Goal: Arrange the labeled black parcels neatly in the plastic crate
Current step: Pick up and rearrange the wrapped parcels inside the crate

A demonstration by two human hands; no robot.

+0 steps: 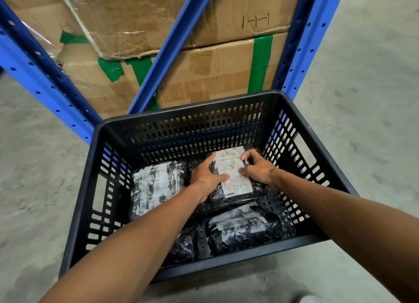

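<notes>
A black slotted plastic crate stands on the floor below me. On its bottom at the back right lies a black parcel with a white label. My left hand grips that parcel's left edge and my right hand grips its right edge, fingers on the label. A second labeled parcel lies flat at the left of the crate. A third one rests at the front right. Part of another black parcel shows under my left forearm.
Blue metal rack posts and a diagonal brace rise just behind the crate, with taped cardboard boxes stacked inside the rack. Grey concrete floor surrounds the crate on the left, right and front.
</notes>
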